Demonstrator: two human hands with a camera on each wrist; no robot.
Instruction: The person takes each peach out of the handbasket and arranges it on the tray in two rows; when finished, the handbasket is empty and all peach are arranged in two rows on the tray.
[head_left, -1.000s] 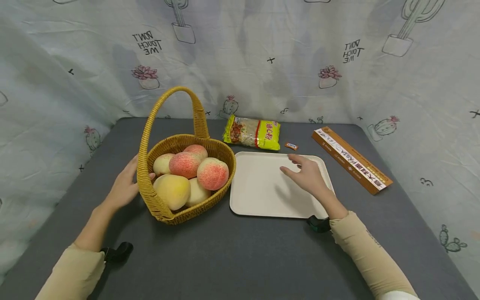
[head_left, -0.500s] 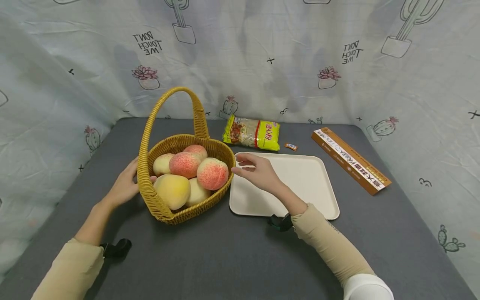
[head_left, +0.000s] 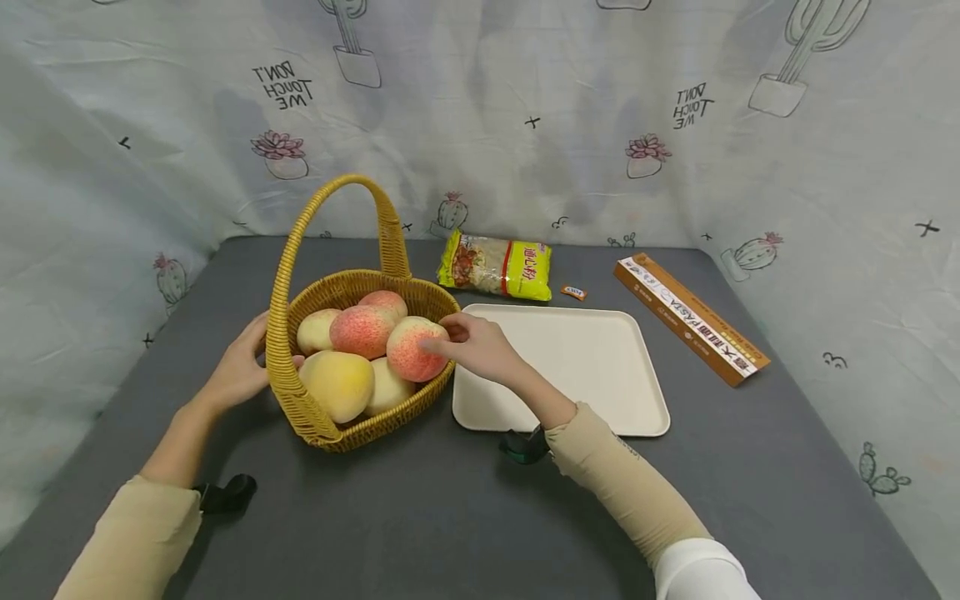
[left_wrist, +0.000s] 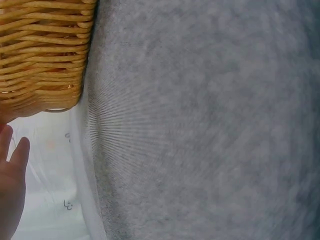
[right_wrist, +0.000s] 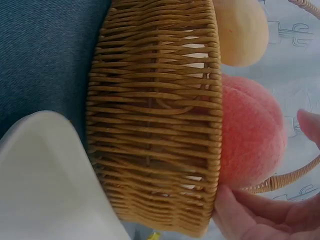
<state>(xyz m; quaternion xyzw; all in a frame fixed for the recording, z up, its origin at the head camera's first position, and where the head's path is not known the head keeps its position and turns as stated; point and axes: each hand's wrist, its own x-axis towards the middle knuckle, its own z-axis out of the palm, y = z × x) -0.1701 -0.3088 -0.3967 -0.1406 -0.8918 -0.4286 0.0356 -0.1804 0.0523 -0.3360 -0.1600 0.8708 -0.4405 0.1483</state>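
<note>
The right hand [head_left: 483,348] reaches over the basket's right rim with its fingers spread around a red-and-white peach [head_left: 407,354]; the right wrist view shows the thumb apart from the fruit and the fingertips down beside it, so it is not yet grasped. A second ago this hand hung above the cream tray [head_left: 577,358]; half a second ago it was just short of the peach. The left hand [head_left: 240,367] remains at the basket's left side, thumb tip past the handle [head_left: 281,287]; whether it grips cannot be told.

The peach rests inside the wicker basket [head_left: 397,422], at its right, among a yellow peach [head_left: 337,386], paler ones and two redder ones, all lying as before. The tray sits just right of the basket. Beyond are a noodle packet [head_left: 495,265], a small orange packet [head_left: 573,292] and a long brown box [head_left: 693,321].
</note>
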